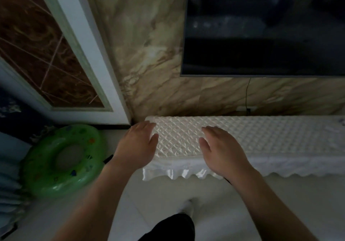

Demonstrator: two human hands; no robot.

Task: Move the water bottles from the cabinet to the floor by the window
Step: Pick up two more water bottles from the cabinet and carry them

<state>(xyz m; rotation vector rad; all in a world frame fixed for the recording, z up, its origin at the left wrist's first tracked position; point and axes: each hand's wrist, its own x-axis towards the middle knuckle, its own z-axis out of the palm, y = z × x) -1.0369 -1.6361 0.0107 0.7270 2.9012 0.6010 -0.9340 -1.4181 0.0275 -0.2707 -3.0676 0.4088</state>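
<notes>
A low cabinet (270, 138) runs along the marble wall, covered by a white quilted cloth with a scalloped fringe. My left hand (137, 143) is held out over the cabinet's left end, fingers relaxed, holding nothing. My right hand (222, 149) is held out over the cloth a little to the right, palm down, fingers loosely spread and empty. No water bottle shows anywhere in the head view.
A green inflatable swim ring (63, 158) lies on the floor at the left, beside pale curtain folds (9, 190). A dark television (265, 27) hangs above the cabinet, with a cable (247, 95) dropping to a wall socket. Pale floor tiles (242, 212) lie below, with my foot.
</notes>
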